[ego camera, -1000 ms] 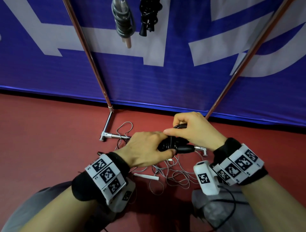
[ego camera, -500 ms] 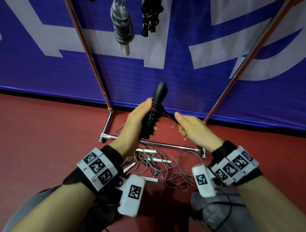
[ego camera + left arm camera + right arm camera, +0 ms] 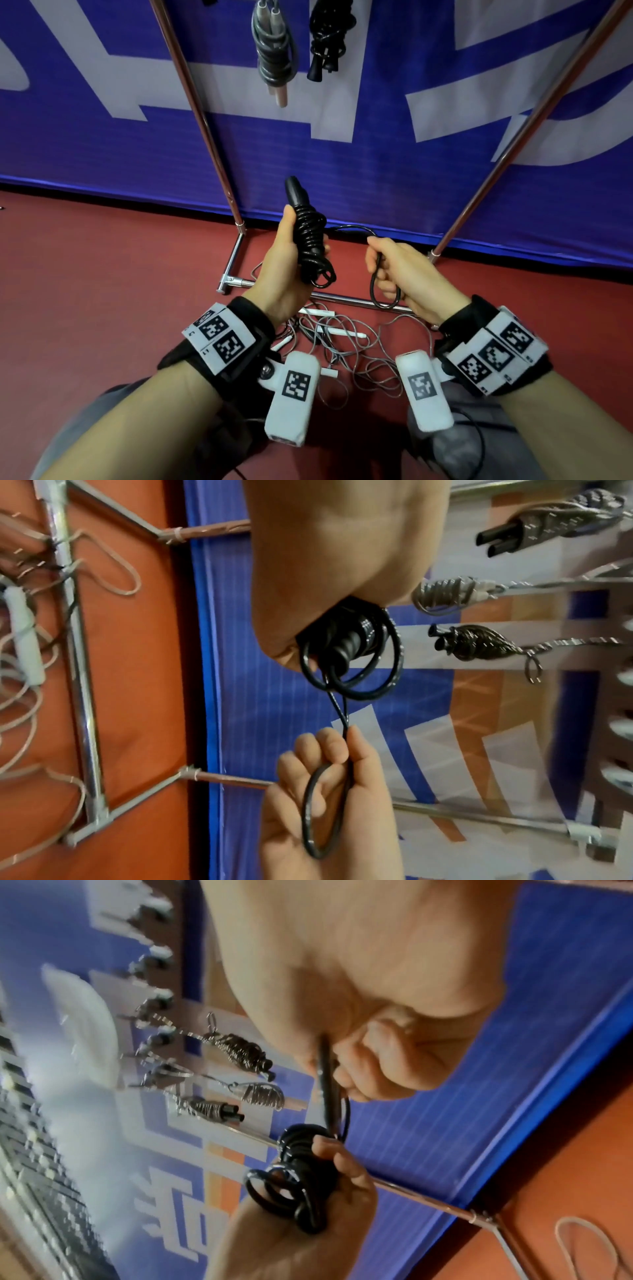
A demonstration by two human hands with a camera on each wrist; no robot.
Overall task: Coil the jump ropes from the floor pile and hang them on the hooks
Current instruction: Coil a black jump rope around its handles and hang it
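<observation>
My left hand (image 3: 287, 260) grips the black jump rope (image 3: 308, 233) upright by its handles, with the cord wound tightly round them; the same bundle (image 3: 349, 647) shows in the left wrist view and again (image 3: 301, 1172) in the right wrist view. My right hand (image 3: 397, 270) pinches the free end loop of the cord (image 3: 383, 291), held a short way right of the bundle. The cord loop (image 3: 325, 804) lies across the right palm. On the floor below lies the pile of grey ropes (image 3: 352, 349) with white handles.
Two coiled ropes hang from hooks above, a grey one (image 3: 274, 58) and a black one (image 3: 329, 37). The metal rack's slanted legs (image 3: 202, 113) and floor bar (image 3: 342, 300) stand before a blue banner (image 3: 376, 171) on a red floor.
The left hand turned the handles upright and lifted them. The right hand drew away to the right, now holding the cord's end loop lower and apart from the bundle.
</observation>
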